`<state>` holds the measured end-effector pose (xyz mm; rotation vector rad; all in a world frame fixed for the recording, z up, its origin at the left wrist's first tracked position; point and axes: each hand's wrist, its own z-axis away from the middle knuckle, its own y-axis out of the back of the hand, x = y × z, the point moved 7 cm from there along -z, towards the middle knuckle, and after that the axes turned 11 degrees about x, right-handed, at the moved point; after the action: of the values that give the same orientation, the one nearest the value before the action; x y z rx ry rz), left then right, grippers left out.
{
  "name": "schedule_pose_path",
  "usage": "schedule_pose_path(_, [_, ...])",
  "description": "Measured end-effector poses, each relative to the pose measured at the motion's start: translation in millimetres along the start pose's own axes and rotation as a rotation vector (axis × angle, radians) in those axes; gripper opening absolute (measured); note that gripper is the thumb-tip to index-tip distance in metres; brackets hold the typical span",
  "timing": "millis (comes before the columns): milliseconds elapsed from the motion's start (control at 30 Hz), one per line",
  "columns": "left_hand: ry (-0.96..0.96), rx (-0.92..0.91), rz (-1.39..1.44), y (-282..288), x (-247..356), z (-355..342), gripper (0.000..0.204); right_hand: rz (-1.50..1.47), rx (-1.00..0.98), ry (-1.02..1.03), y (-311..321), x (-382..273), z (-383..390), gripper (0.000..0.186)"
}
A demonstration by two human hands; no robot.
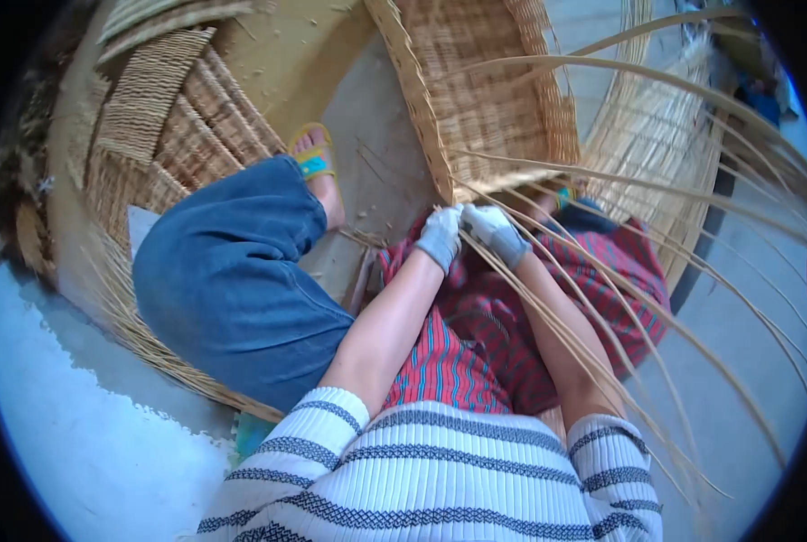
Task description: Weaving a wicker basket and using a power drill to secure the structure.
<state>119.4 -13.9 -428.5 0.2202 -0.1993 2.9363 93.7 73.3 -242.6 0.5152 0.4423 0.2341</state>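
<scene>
A long woven wicker basket (410,74) stretches away from me, its near end at my lap. At that near edge my left hand (441,239), in a white and grey glove, is closed around wicker strands. Right beside it, my right hand (494,233), gloved the same way, is also closed on the strands at the rim. Long pale wicker strands (638,291) fan out from there to the right, some passing over my right forearm. The fingertips are partly hidden, so exactly which strand each hand grips is unclear.
Stacked woven panels (155,95) lie at the far left, with a bundle of thin strands (182,361) below them. On the right rests a pale woven mat (643,144). A red striped cloth (440,361) covers my lap. Plant scraps litter the floor (295,54).
</scene>
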Motion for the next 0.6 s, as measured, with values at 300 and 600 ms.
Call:
schedule_pose_path(300, [-0.263,-0.146,0.931,54.8,158.0,151.0,0.025,-0.257,0.110,0.363,70.1,-41.5,-11.0,0.026])
schedule_pose_path(600, [-0.049,-0.038,0.667,30.5,81.9,135.9,0.033,-0.626,0.786,0.557,222.7,-29.5,-103.4,0.041])
